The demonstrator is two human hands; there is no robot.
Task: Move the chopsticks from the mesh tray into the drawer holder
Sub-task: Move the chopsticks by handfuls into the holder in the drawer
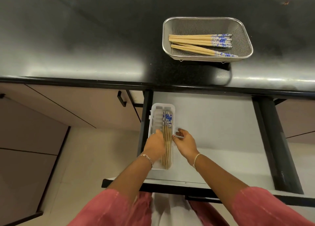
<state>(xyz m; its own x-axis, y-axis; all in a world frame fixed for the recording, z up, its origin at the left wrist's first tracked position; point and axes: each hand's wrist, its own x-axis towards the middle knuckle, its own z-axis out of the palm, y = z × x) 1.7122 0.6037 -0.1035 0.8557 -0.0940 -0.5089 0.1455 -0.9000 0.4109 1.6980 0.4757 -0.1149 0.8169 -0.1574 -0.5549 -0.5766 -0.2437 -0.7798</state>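
A steel mesh tray (204, 58) stands on the black counter at the right, with several wooden chopsticks (192, 39) with blue-and-white ends lying across it. Below, in the open drawer (213, 132), a white plastic holder (156, 116) sits at the left side and holds several chopsticks (167, 133) lengthwise, patterned ends away from me. My left hand (155, 143) lies over the holder's left half, fingers turned down against the chopsticks and hidden. My right hand (185, 142) is beside the holder's right rim, fingers spread, holding nothing.
The glossy black counter (85, 38) stretches left of the tray. The drawer has black side rails (272, 140) and a white floor to the right of the holder. Beige cabinet doors with a black handle (121, 98) are at the left.
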